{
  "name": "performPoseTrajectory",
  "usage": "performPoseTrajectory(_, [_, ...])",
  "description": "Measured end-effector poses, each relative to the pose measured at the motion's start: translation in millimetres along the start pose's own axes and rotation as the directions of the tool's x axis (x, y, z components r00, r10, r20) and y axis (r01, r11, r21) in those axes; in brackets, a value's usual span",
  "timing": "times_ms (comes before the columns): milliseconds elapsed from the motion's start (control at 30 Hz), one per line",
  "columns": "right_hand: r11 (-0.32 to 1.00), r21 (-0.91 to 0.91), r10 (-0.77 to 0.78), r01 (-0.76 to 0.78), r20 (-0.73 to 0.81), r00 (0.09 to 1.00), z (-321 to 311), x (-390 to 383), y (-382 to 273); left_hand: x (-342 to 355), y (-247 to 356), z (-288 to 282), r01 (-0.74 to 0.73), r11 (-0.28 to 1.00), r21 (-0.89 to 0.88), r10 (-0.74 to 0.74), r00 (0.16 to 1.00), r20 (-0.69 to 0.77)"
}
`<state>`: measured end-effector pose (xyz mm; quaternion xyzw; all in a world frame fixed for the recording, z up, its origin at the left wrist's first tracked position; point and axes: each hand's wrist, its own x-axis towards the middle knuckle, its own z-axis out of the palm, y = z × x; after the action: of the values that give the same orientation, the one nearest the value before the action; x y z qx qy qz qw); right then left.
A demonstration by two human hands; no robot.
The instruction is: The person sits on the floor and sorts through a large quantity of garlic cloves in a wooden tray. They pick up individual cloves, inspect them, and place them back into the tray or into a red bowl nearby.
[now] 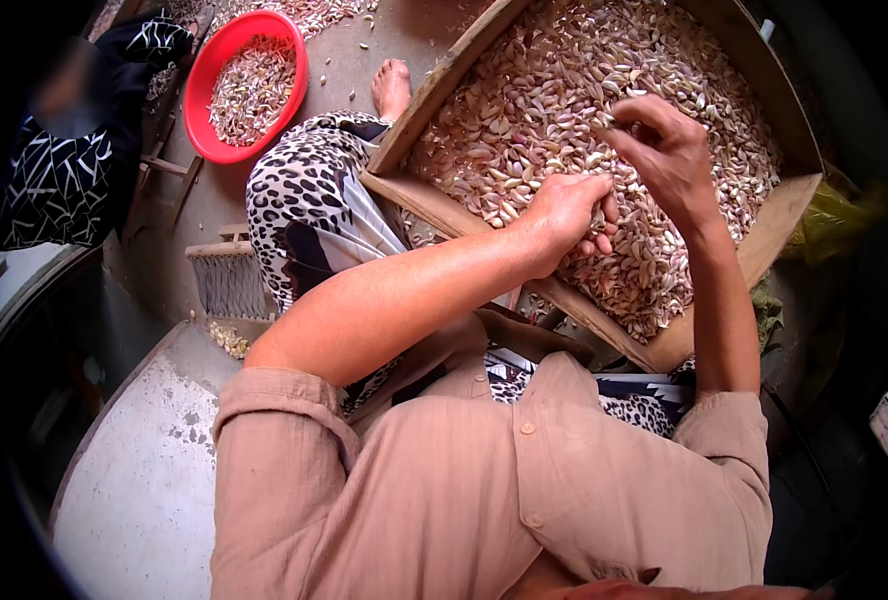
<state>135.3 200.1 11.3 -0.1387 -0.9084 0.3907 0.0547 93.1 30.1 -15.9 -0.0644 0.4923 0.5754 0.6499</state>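
Observation:
A wooden-sided tray full of loose garlic cloves is in front of me. Over its near part, my left hand is closed, palm turned inward, with pale garlic cloves partly showing between the curled fingers. My right hand is raised above the heap to the right of it. Its thumb and forefinger are bent together in a pinch. Whatever is at those fingertips is too small to tell from the cloves behind.
A red basin of cloves stands on the floor at the far left, near a seated person in dark patterned clothes. Beside a leopard-print trouser leg is a slatted wooden stool. A yellowish plastic bag lies right of the tray.

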Motion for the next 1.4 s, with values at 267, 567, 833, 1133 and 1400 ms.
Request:
performPoseTrajectory(267, [0.996,0.050,0.068,-0.071,0.054,0.996,-24.2,-74.9,-56.8,-4.3,-6.9,2.3,0.036,0.994,-0.099,-0.025,0.994,0.108])
performPoseTrajectory(567, [0.964,-0.192,0.173,-0.182,-0.065,0.983,-28.5,-100.0,12.6,-11.6,-11.6,15.2,0.037,0.981,0.190,-0.076,0.976,0.204])
performPoseTrajectory(833, [0.957,-0.236,0.166,-0.171,-0.040,0.985,-24.2,-84.8,35.1,-9.0,-25.2,17.9,-0.125,0.925,0.358,0.028,0.964,0.265])
performPoseTrajectory(1133, [0.892,-0.368,0.019,-0.263,-0.550,0.835,-35.7,-59.6,136.0,-23.9,-18.6,16.9,-0.272,0.780,0.563,0.036,0.919,0.394])
performPoseTrajectory(1400, [0.866,-0.280,0.058,-0.413,-0.766,0.641,-36.8,-18.3,230.6,-21.1,-21.5,19.8,-0.374,0.725,0.578,0.087,0.883,0.462])
